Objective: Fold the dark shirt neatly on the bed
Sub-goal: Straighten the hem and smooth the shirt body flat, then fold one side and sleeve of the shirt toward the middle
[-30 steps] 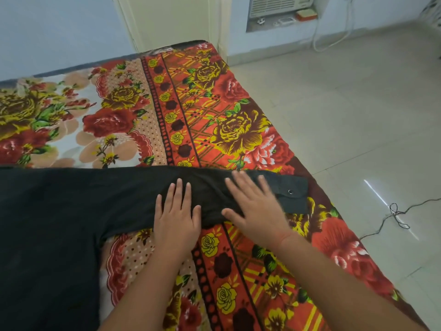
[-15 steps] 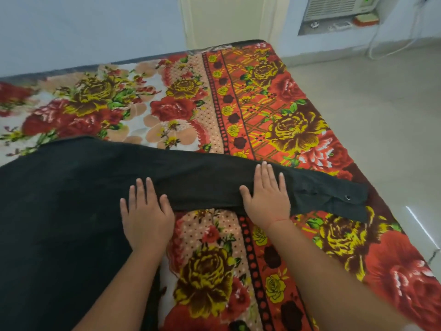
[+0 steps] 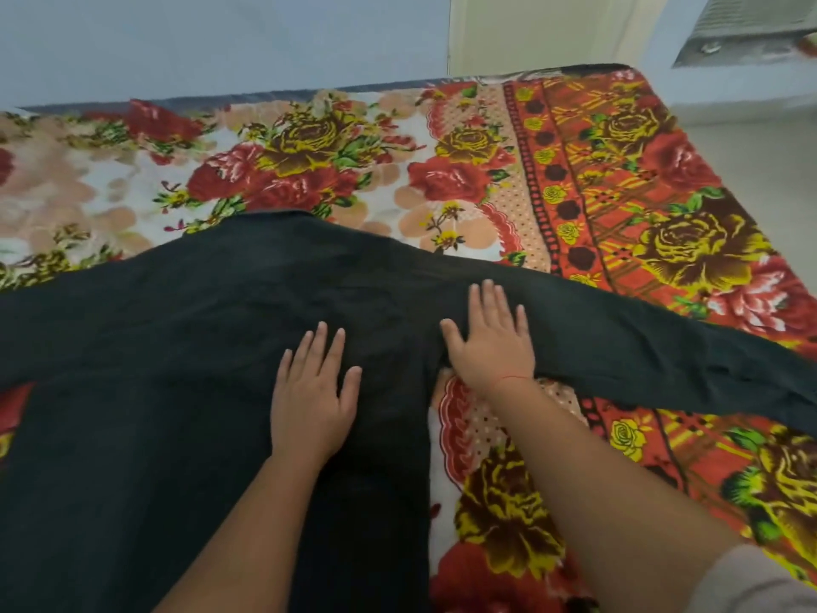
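The dark shirt (image 3: 185,356) lies spread flat on the bed (image 3: 619,179), its body filling the lower left and one long sleeve stretching out to the right edge of the view. My left hand (image 3: 311,404) rests palm down on the shirt's body, fingers apart. Palm down too, my right hand (image 3: 490,342) lies flat at the armpit where the sleeve meets the body, fingers spread. Neither hand grips the cloth. The sleeve's cuff is out of view to the right.
A bright floral blanket in red, yellow and orange covers the bed. Behind its far edge stands a pale blue wall (image 3: 221,37) with a cream door (image 3: 530,33). Light floor (image 3: 769,170) lies to the right, under a wall unit (image 3: 751,24).
Both hands have slid left along the sleeve toward the shirt's body. My view has swung left, so the cuff has left the picture and more of the shirt's body shows.
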